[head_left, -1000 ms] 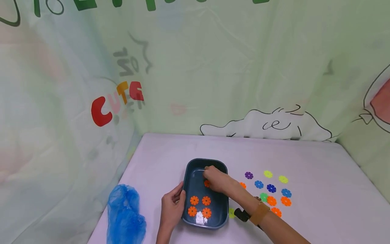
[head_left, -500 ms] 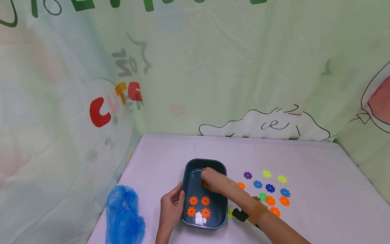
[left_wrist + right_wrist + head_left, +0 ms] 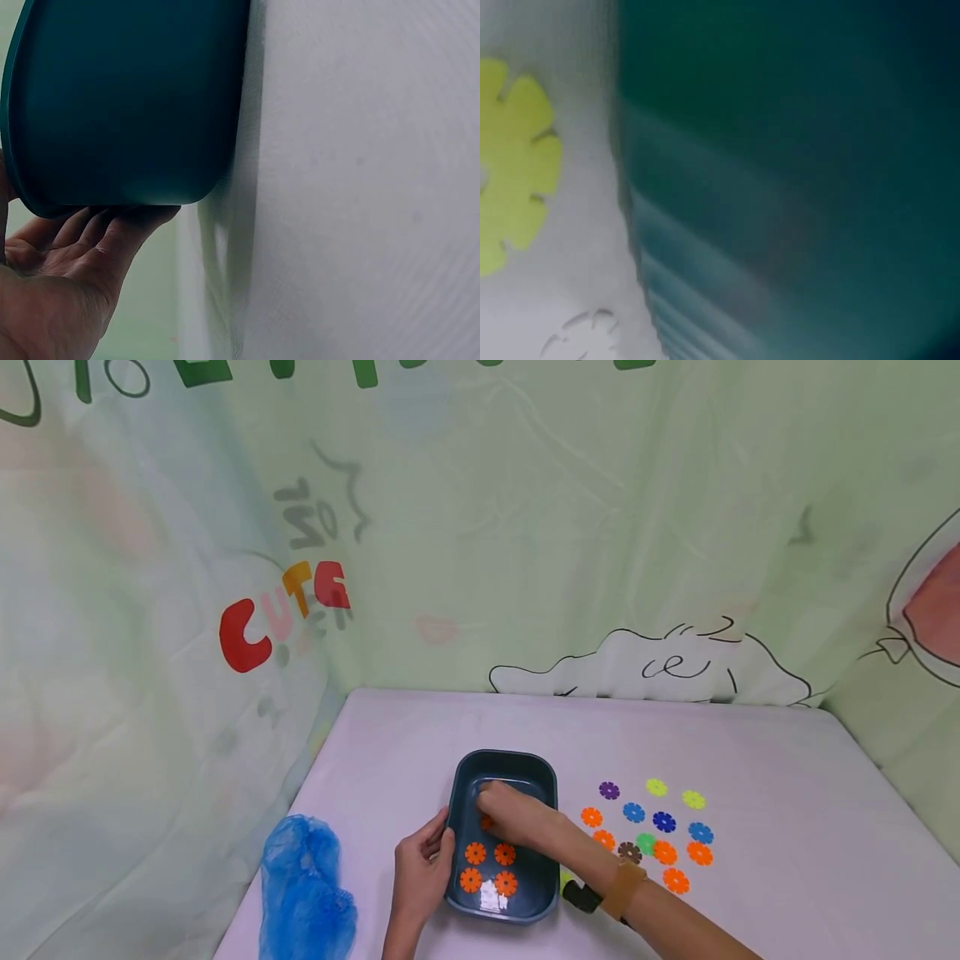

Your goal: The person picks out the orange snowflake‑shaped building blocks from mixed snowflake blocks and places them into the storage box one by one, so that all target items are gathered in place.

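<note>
A dark blue-green tray (image 3: 517, 765) rests on the table, its outer wall (image 3: 127, 105) filling much of the left wrist view. My left hand (image 3: 423, 870) grips its left side, with the thumb by the rim and the fingers against the outer wall. Inside the tray, my right hand (image 3: 519, 815) has curled fingers on an orange notched disc (image 3: 487, 822), which they partly hide. Several more orange interlocking discs (image 3: 475, 853) lie flat in two rows at the near end. The right wrist view shows only the tray's side (image 3: 780, 150), not the fingers.
Right of the tray lie loose discs: orange (image 3: 676, 881), blue (image 3: 701, 832), dark blue (image 3: 663, 822), purple (image 3: 609, 790), yellow (image 3: 656, 787), green (image 3: 646, 843) and brown (image 3: 630, 852). A white disc (image 3: 581, 339) lies beside the tray. A crumpled blue plastic bag (image 3: 306, 885) sits at left.
My right hand has moved left and slightly nearer inside the tray, and the orange disc under its fingers has shifted with it. The left hand keeps its grip on the tray.
</note>
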Tool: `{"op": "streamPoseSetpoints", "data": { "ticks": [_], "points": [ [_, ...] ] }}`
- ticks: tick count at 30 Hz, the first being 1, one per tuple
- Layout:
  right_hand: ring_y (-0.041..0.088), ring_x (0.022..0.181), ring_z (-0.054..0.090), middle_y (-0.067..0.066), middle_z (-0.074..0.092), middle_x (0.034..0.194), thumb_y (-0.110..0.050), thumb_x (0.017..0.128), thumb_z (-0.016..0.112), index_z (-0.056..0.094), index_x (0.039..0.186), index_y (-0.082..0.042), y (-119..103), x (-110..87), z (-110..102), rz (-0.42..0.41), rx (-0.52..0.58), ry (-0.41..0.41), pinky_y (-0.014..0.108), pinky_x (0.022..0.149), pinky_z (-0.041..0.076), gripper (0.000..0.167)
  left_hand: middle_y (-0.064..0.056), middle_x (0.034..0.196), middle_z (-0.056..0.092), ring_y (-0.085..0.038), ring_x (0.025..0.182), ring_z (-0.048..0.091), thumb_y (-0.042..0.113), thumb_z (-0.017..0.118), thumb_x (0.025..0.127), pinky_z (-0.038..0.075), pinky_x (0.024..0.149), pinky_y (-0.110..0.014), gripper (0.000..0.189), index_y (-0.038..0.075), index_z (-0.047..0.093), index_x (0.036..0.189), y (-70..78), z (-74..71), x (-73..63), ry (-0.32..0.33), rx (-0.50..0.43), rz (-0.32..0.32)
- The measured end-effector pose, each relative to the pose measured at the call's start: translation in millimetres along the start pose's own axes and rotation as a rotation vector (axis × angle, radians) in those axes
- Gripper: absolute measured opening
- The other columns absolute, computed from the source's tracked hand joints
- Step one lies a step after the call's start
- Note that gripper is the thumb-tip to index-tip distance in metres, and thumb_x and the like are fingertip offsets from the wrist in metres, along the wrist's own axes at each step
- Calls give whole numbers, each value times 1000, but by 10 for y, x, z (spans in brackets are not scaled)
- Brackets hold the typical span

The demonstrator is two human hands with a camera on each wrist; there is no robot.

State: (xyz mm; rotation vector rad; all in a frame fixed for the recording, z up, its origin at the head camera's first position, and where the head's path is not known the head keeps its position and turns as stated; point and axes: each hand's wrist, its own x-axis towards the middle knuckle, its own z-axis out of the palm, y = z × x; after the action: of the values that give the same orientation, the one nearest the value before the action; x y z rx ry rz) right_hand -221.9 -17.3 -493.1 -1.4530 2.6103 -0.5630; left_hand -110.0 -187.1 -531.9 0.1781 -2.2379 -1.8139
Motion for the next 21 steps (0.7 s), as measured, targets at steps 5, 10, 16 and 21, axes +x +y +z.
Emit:
{"op": "streamPoseSetpoints", "data": {
  "ticks": [5, 10, 16, 21],
  "points": [
    [12, 91, 68, 6, 78, 100, 0, 91, 85, 82, 109, -4, -22, 38, 30, -28, 16, -7, 30, 93, 64, 18, -23, 143, 67, -34, 119, 75, 3, 61, 108, 63, 94, -28, 39, -4, 62, 147, 13, -4, 2, -4, 1, -9],
    [13, 92, 69, 6, 77, 100, -6, 94, 84, 82, 111, -5, 50, 77, 125, -73, 18, 7, 31, 92, 65, 17, -24, 142, 67, -36, 119, 75, 2, 61, 107, 63, 92, -28, 40, -5, 62, 146, 12, -5, 7, -7, -3, -7],
    [12, 92, 67, 6, 74, 99, -5, 94, 83, 81, 108, -4, -82, 72, 65, -30, 4, -8, 30, 93, 64, 14, -22, 142, 68, -36, 118, 75, 2, 62, 107, 63, 92, -28, 40, -4, 62, 147, 14, -14, 9, -2, 0, -6],
    [12, 89, 63, 3, 72, 97, -7, 95, 84, 82, 109, -4, -127, 47, 18, 35, -18, -22, 25, 86, 63, 15, -24, 141, 68, -36, 117, 75, 1, 62, 107, 63, 92, -29, 40, -6, 62, 146, -3, -15, 0, -3, 4, 17]
  ]
}}
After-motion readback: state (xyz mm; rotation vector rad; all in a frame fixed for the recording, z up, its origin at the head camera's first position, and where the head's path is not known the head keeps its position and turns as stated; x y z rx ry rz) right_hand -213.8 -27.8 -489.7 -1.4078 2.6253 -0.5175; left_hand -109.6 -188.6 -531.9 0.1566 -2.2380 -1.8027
